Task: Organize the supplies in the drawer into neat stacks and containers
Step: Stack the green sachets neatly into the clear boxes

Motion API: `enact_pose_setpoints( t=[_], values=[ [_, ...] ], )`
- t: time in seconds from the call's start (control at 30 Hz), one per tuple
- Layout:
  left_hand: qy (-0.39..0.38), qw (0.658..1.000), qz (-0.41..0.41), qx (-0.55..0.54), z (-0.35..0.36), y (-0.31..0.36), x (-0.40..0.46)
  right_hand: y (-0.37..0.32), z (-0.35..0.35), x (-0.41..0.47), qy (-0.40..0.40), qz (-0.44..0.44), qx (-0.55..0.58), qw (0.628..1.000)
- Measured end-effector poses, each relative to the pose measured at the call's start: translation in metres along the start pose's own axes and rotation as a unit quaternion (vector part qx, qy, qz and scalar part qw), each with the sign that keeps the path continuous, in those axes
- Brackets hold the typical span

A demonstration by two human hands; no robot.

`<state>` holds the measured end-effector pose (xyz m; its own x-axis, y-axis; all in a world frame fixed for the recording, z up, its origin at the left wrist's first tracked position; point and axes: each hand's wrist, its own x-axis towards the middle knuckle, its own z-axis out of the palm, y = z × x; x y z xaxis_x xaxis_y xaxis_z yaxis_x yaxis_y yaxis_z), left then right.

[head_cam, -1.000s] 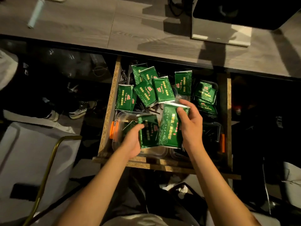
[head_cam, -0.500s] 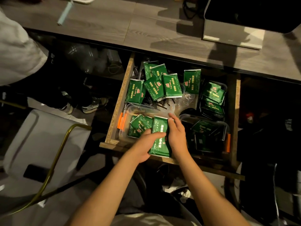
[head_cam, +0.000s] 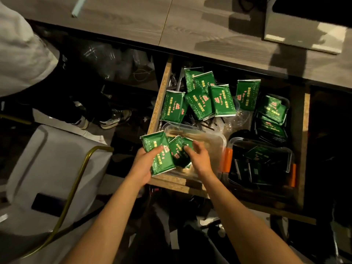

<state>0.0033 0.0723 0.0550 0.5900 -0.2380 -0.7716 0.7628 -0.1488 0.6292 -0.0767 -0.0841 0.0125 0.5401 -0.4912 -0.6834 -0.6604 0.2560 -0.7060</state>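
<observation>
**Green packets sorted at the open drawer**

A grey wood-grain worktop (head_cam: 133, 21) runs above an open chipboard drawer (head_cam: 159, 103). At the drawer's front left sits a clear plastic rectangular container (head_cam: 211, 138); to its right, a black tray (head_cam: 266, 161) holds more packets. Loose green foil packets (head_cam: 222, 101) with red and gold print, too small to read, lie scattered at the back. The left hand (head_cam: 142, 166) grips one green packet (head_cam: 159, 155) over the drawer's front left corner, fingers curled round its lower edge. The right hand (head_cam: 200, 161) pinches a second green packet (head_cam: 179, 152) inside the container, fingertips closed on it.
</observation>
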Motion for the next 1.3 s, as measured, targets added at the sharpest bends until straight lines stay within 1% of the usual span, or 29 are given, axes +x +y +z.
enact_pose_setpoints(
  t=[0.13, 0.23, 0.33, 0.43, 0.53, 0.6, 0.7, 0.83, 0.9, 1.0, 1.1, 1.2, 1.23, 1.3],
  values=[
    [0.004, 0.998, 0.023, 0.06, -0.012, 0.001, 0.023, 0.023, 0.019, 0.035, 0.017, 0.032, -0.062, 0.997],
    [-0.014, 0.997, 0.026, 0.069, -0.021, -0.003, 0.031, 0.045, 0.028, 0.061, 0.05, 0.026, -0.13, 0.99],
    [-0.027, 0.997, 0.031, 0.061, -0.027, -0.007, 0.034, 0.048, 0.032, 0.067, 0.053, 0.051, -0.172, 0.982],
    [-0.032, 0.998, 0.028, 0.05, -0.028, -0.005, 0.033, 0.044, 0.028, 0.062, 0.061, 0.074, -0.113, 0.989],
    [-0.026, 0.999, 0.012, 0.037, -0.029, -0.005, 0.032, 0.032, 0.019, 0.047, 0.076, 0.053, -0.048, 0.995],
    [-0.008, 1.0, -0.011, 0.016, -0.027, -0.005, 0.034, 0.021, 0.015, 0.032, 0.054, 0.032, 0.019, 0.998],
    [0.005, 0.999, -0.05, -0.015, -0.02, -0.001, 0.029, -0.001, 0.007, 0.003, 0.021, 0.012, 0.116, 0.993],
    [-0.002, 0.998, -0.061, -0.027, -0.008, 0.003, 0.017, -0.025, 0.0, -0.031, -0.015, -0.035, 0.181, 0.983],
    [-0.02, 0.996, -0.066, -0.05, -0.002, 0.006, 0.009, -0.031, 0.002, -0.043, -0.025, -0.059, 0.192, 0.979],
    [-0.063, 0.993, -0.062, -0.083, 0.01, 0.014, -0.003, -0.034, 0.014, -0.057, -0.013, -0.114, 0.142, 0.983],
    [-0.072, 0.991, -0.047, -0.099, 0.02, 0.017, -0.011, -0.025, 0.027, -0.062, 0.01, -0.141, 0.074, 0.987],
    [-0.078, 0.994, -0.055, -0.059, 0.029, 0.014, -0.014, -0.012, 0.033, -0.059, 0.041, -0.146, -0.026, 0.988],
    [-0.079, 0.994, -0.056, -0.04, 0.031, 0.011, -0.013, -0.01, 0.035, -0.059, 0.038, -0.148, -0.041, 0.987],
    [-0.075, 0.996, -0.043, -0.012, 0.033, 0.011, -0.012, -0.008, 0.038, -0.061, 0.015, -0.121, -0.027, 0.992]
  ],
)
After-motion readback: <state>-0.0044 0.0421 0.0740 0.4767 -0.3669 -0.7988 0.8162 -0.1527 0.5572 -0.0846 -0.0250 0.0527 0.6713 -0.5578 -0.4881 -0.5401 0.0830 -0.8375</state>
